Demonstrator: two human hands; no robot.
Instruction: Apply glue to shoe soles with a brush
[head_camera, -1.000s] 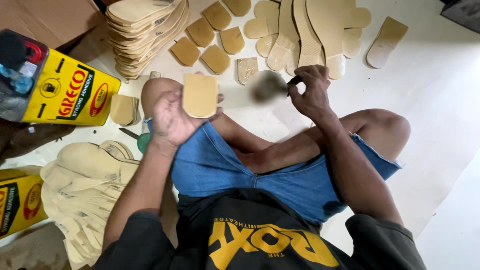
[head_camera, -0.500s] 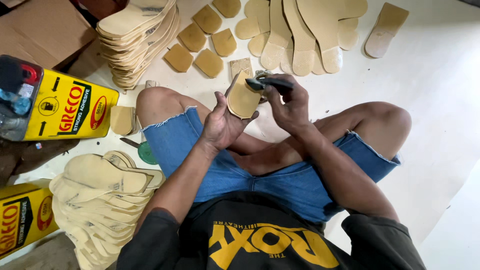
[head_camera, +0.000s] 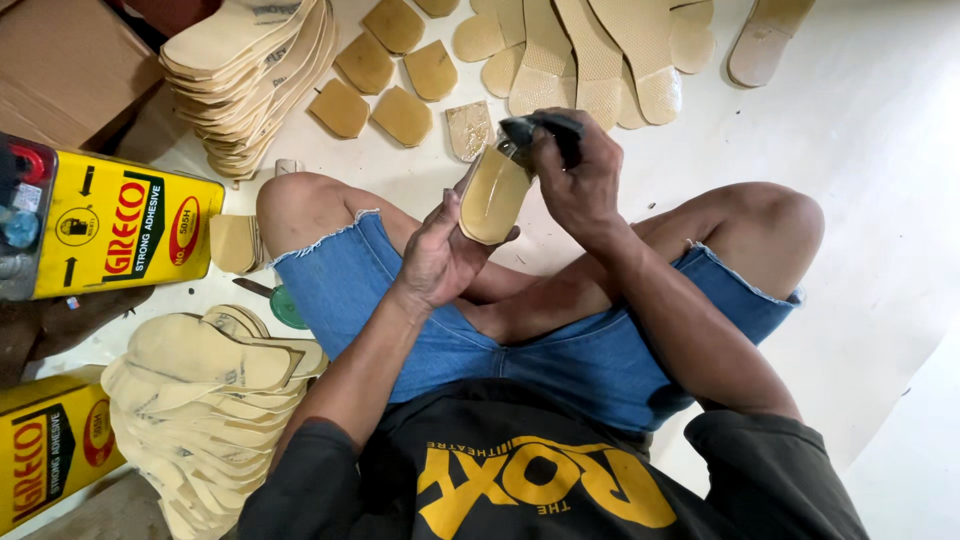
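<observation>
Two hands work one tan heel piece (head_camera: 492, 195) above the lap.
Left hand (head_camera: 440, 255) cups it from below, fingers closed round its edge, face tilted up; right hand (head_camera: 580, 180) grips a dark brush (head_camera: 540, 128) against its top end, glue can (head_camera: 120, 228) near the left knee.

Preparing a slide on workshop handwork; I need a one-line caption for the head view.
Seated cross-legged, left hand holds a tan heel piece while right hand presses a dark brush against it.

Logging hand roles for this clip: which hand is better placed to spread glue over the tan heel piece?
Right. The right hand grips the dark brush at the heel piece's top edge; the left hand is occupied holding that piece.
</observation>
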